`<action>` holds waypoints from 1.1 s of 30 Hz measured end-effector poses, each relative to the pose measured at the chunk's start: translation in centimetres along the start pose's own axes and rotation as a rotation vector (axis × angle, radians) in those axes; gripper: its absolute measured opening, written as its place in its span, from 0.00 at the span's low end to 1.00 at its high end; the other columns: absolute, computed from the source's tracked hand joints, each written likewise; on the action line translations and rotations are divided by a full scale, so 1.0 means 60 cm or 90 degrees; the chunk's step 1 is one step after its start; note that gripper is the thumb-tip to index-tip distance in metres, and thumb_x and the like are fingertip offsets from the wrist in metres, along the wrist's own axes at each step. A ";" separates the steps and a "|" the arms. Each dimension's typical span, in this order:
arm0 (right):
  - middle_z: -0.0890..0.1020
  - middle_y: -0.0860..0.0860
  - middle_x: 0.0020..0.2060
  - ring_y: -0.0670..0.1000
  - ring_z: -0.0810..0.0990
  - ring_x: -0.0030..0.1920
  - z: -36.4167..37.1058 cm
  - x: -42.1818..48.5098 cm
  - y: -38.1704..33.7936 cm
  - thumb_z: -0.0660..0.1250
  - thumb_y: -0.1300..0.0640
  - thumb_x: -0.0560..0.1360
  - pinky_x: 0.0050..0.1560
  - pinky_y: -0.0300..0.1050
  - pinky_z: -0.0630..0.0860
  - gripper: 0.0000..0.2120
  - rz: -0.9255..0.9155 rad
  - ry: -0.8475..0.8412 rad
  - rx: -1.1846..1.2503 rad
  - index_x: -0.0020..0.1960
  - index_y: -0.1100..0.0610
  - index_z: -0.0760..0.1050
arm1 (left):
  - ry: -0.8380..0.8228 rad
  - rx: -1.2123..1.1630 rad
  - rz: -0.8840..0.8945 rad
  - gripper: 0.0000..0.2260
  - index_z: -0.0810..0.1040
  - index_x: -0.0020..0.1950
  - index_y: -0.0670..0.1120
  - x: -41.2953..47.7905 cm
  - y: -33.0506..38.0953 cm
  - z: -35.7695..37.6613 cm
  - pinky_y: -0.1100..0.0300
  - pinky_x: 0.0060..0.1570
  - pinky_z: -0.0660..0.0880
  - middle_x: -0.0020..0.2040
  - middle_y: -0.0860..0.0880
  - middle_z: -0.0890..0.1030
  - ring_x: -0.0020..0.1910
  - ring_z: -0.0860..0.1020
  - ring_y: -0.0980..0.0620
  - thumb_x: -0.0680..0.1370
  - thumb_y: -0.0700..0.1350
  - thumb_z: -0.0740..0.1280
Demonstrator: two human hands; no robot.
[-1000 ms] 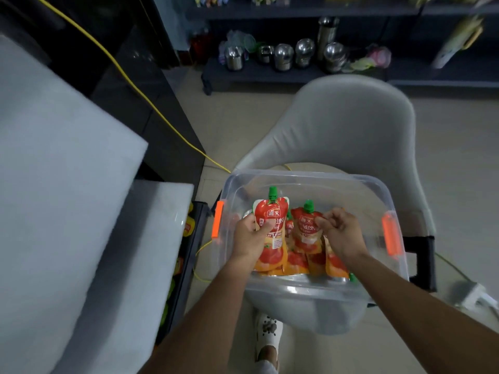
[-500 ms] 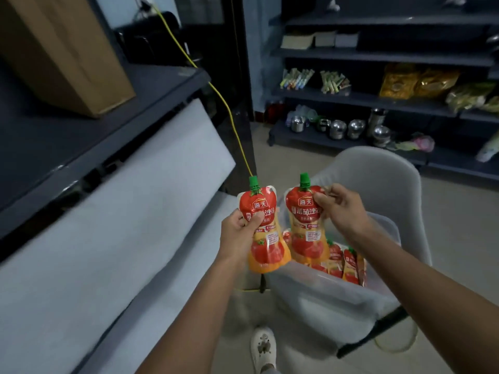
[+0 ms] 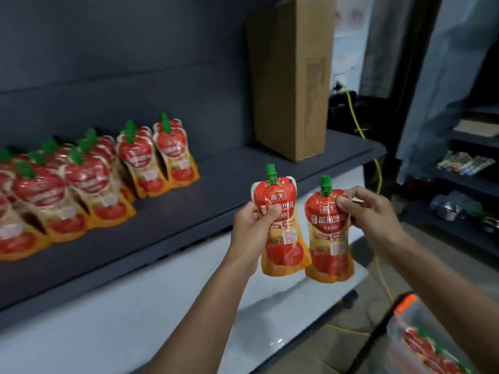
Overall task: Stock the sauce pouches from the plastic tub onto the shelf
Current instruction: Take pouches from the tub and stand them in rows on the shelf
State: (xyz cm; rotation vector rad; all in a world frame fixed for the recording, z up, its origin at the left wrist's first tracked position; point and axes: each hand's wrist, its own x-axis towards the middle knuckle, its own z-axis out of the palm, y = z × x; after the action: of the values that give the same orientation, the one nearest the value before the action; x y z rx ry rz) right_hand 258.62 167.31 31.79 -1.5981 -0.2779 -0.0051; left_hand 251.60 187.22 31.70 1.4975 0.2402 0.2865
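Left hand (image 3: 253, 228) gripping pouch (image 3: 280, 225), right hand (image 3: 370, 211) pinching second pouch (image 3: 328, 236); both upright, long axis vertical, green caps up, in front of shelf (image 3: 216, 190).

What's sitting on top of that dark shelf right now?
On the shelf stand rows of sauce pouches at the left and an upright cardboard box toward the right. The front pouches cover those behind, so the count is unclear.
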 end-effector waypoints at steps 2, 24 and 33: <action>0.81 0.52 0.37 0.49 0.79 0.38 0.061 0.034 -0.025 0.66 0.61 0.77 0.38 0.43 0.73 0.06 -0.018 -0.041 0.017 0.41 0.60 0.72 | 0.036 0.008 0.025 0.08 0.79 0.56 0.47 0.017 0.030 -0.057 0.64 0.39 0.80 0.48 0.50 0.86 0.44 0.85 0.55 0.78 0.45 0.70; 0.83 0.50 0.43 0.45 0.83 0.42 0.429 0.253 -0.075 0.64 0.60 0.79 0.38 0.35 0.77 0.04 -0.097 -0.255 -0.010 0.48 0.60 0.72 | 0.167 0.189 0.140 0.14 0.79 0.56 0.49 0.196 0.134 -0.398 0.58 0.45 0.81 0.52 0.49 0.84 0.49 0.83 0.52 0.74 0.35 0.73; 0.85 0.50 0.43 0.45 0.84 0.43 0.415 0.292 -0.105 0.69 0.63 0.75 0.35 0.40 0.81 0.03 -0.118 -0.413 -0.172 0.44 0.56 0.79 | 0.056 0.807 0.068 0.15 0.83 0.53 0.46 0.219 0.249 -0.395 0.51 0.51 0.80 0.50 0.48 0.83 0.50 0.81 0.48 0.69 0.45 0.79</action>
State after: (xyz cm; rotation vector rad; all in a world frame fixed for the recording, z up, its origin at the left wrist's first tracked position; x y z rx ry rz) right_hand 270.27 195.01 39.76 -1.8014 -0.9614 0.3504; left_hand 255.58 214.64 45.41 2.7584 0.4551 0.2950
